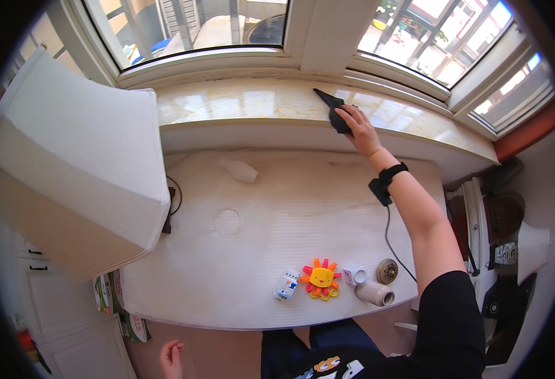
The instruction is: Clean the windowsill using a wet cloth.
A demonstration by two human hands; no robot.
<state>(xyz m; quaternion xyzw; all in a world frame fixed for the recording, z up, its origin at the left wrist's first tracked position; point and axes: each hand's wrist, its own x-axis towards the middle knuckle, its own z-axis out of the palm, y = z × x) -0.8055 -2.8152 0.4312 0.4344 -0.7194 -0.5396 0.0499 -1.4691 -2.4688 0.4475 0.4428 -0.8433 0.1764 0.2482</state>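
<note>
My right hand (363,130) is stretched out to the marble windowsill (201,106) and is shut on a black cloth (338,113). The cloth is bunched under my fingers, and one pointed corner lies out over the stone towards the window frame. A black strap with a small device (382,187) sits around my right wrist, with a cable running down from it. Low in the picture, my left hand (171,357) hangs beyond the front edge of the table. Its fingers are loosely curled with nothing visible in them.
A covered white table (258,208) stands below the sill. On it are a circuit breaker (286,284), a sun-faced toy (321,278), a small white box (354,275), a ceramic jar (375,293) and a round brown lid (387,271). A large lampshade (83,156) overhangs the left side.
</note>
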